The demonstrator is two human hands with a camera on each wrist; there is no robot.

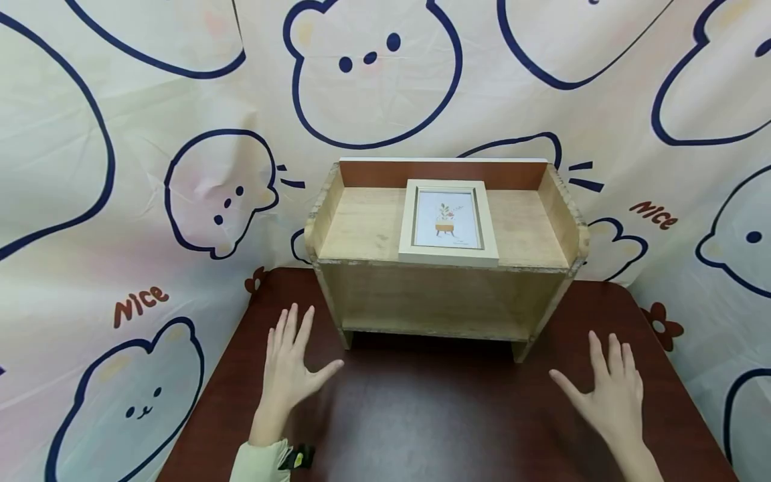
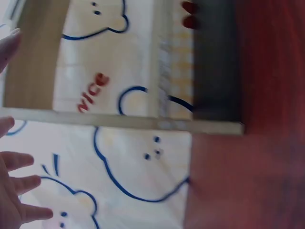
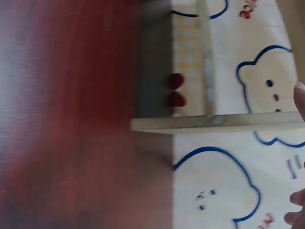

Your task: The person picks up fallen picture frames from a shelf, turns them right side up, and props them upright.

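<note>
A small two-tier wooden shelf [image 1: 355,221] stands at the back of the dark red-brown table. On its upper board leans a cream picture frame [image 1: 446,257] holding a print of a potted plant. My left hand [image 1: 292,375] hovers in front of the shelf's left side, fingers straight and thumb spread. To the right, my right hand [image 1: 611,395] is held likewise, apart from the shelf and holding nothing. In the left wrist view, part of the left hand [image 2: 14,191] shows beside a shelf panel [image 2: 124,119]. Only fingertips [image 3: 296,198] of the right hand enter the right wrist view.
The table [image 1: 421,415] runs in front of the shelf and under both hands. Behind and on both sides hangs a pale cloth [image 1: 373,107] printed with blue bear outlines and red lettering. A dark band with a green mark [image 1: 298,459] is on the left wrist.
</note>
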